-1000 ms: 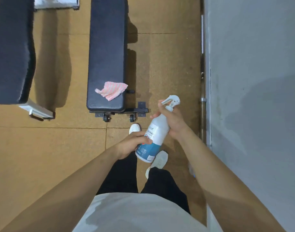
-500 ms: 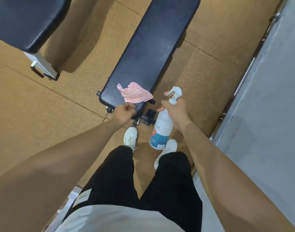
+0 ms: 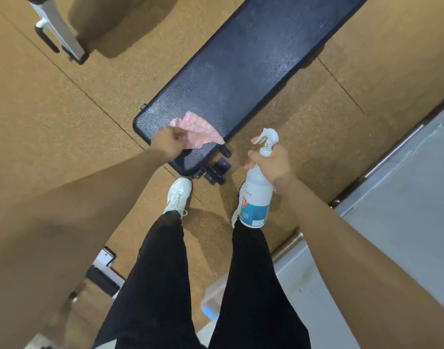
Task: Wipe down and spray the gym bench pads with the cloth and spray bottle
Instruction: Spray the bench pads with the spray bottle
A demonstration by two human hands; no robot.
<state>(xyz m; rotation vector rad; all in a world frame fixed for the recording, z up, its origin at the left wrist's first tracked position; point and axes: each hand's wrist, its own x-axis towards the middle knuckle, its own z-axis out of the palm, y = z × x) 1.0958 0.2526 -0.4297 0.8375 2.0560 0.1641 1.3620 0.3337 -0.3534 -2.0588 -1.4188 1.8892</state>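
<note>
**Taking up the cloth at the pad's near end**

We are pinching the near-left edge of the cloth with our left hand, fingers curled round it where it is lying on the near end of the pad. Our right hand is gripping the neck of the bottle, held upright just right of the pad, one finger lying by the trigger. To wipe well, we are judging it best to flatten the cloth under the palm, aim the nozzle at the pad, and stroke from near to far.
</note>
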